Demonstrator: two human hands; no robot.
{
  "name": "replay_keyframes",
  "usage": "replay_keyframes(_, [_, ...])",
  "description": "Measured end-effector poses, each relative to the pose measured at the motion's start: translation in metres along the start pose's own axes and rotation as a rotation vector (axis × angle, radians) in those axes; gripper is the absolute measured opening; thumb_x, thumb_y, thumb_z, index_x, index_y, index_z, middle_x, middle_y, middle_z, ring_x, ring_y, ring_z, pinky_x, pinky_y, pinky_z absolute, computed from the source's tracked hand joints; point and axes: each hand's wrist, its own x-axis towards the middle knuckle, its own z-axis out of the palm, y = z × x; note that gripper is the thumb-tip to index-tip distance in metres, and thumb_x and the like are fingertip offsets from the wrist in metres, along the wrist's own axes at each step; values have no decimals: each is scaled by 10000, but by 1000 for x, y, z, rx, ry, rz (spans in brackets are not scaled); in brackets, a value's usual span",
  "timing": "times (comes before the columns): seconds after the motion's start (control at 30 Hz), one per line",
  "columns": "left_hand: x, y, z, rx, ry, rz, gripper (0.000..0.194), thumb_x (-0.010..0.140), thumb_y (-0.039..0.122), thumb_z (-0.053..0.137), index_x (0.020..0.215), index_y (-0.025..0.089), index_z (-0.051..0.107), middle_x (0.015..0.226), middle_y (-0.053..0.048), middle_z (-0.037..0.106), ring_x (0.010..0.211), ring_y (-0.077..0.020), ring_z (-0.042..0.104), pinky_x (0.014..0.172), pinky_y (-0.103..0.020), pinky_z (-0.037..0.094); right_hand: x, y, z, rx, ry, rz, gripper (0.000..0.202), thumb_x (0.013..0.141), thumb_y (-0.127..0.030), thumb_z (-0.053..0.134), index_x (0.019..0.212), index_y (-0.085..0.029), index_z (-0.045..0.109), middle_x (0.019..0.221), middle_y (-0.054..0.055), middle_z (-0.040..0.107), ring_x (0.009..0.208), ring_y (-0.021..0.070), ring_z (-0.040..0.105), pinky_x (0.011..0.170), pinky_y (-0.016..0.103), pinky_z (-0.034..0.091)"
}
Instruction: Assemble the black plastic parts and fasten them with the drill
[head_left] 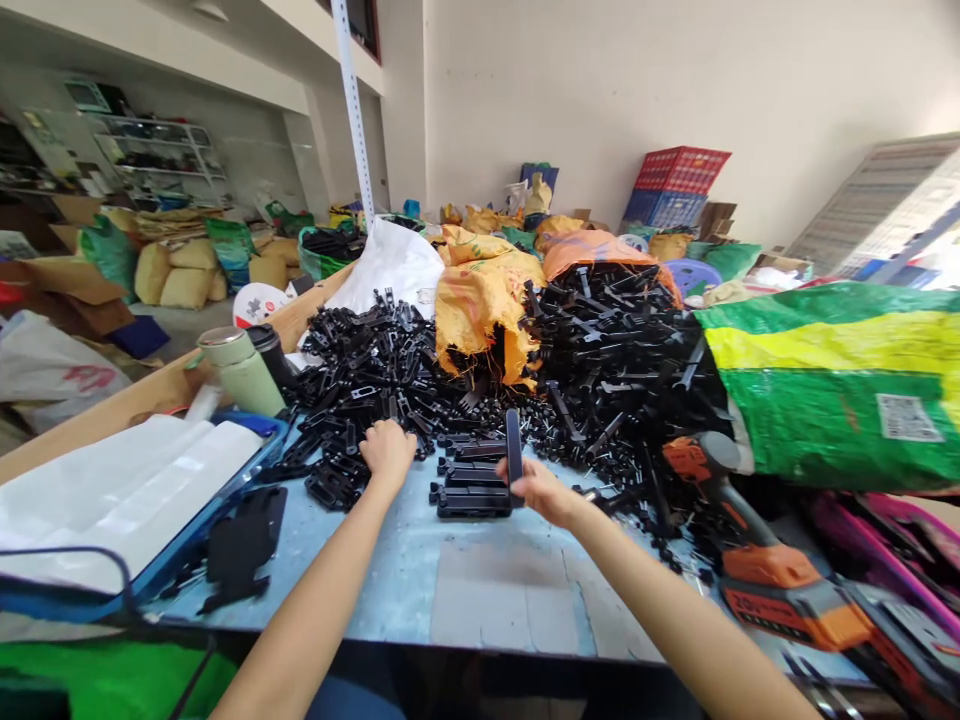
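My left hand (388, 452) is at the near edge of a heap of small black plastic parts (367, 345), its fingers curled downward. What it grips, if anything, is hidden. My right hand (546, 492) is closed on a long black plastic bar (514, 440) with rounded ends, held upright. Just left of that hand, several similar black assembled pieces (471, 500) lie side by side in a stack-like row on the blue tabletop (390, 590). Small dark screws and fittings (547, 425) are scattered behind the row.
An orange and grey cordless drill (772, 570) lies at right. Behind stand an orange sack (487, 300) and a heap of black handles (622, 350); a green-yellow sack (840, 390) leans at far right. On the left are a blue tray (274, 440), a green cup (240, 370) and a flat black part (244, 540).
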Motion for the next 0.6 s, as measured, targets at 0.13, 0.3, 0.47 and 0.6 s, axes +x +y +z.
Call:
replay_keyframes(0.13, [-27,-13,-14,-438,295,139,358,803,365,491,1069,126,507,1069,-142,579,1012,-255,551,845,-377,446,-72,15,6,-431,33,-44,229,659,-169,560,886,-153,537,872,47,553,770,168,517,657,278,439])
replay_keyframes(0.3, [-83,-11,-29,-777,95,303,323,841,398,477,1071,172,479,951,-76,602,868,-201,595,789,-338,470,-128,32,25,-976,-79,-190,509,818,-252,515,1311,-230,390,1339,124,402,1115,272,438,921,442,354])
replay_keyframes(0.47, [-143,12,-46,-828,-255,330,245,824,358,518,996,185,501,916,-54,605,820,-190,598,748,-319,465,-125,34,46,-708,-23,-146,427,904,-391,388,1309,-261,419,1072,104,560,956,235,528,859,421,411])
replay_keyframes(0.6, [-175,28,-58,-832,-414,316,272,869,366,439,1040,185,550,910,-61,625,819,-199,600,720,-317,463,-103,19,55,37,139,89,496,927,-462,271,1381,-262,285,782,26,538,605,134,529,572,281,470])
